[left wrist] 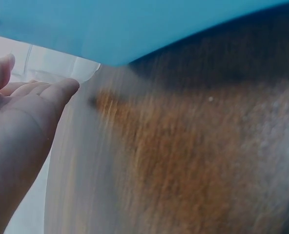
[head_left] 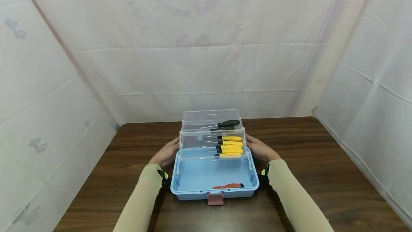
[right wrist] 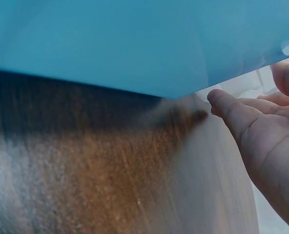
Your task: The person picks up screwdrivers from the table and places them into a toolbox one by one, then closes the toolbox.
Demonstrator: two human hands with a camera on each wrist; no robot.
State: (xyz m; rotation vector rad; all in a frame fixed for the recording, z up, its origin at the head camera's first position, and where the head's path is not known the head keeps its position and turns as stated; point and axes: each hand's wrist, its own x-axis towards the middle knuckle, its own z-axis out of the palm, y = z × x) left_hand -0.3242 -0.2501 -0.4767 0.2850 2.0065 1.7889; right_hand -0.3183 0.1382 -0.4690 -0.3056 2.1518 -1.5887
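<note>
A light blue toolbox (head_left: 199, 174) stands with its clear stepped trays (head_left: 193, 141) raised at the back. Several yellow-handled screwdrivers (head_left: 231, 143) lie in the lower tray, and black-handled screwdrivers (head_left: 229, 123) rest above them. Down in the base is an orange-red handle with a dark end (head_left: 229, 185). My left hand (head_left: 165, 154) is at the back left side of the box, fingers extended past its rear corner in the left wrist view. Mirroring it on the right side, my right hand (right wrist: 266, 126) has its fingers stretched out at the rear corner. Neither hand's fingers curl round anything.
A reddish-brown latch (head_left: 215, 199) hangs at the box's front. Under the box is a dark wooden table (head_left: 322, 174), whose far edge runs close behind the trays. White sheeting (head_left: 206, 71) rises beyond that edge and along both sides.
</note>
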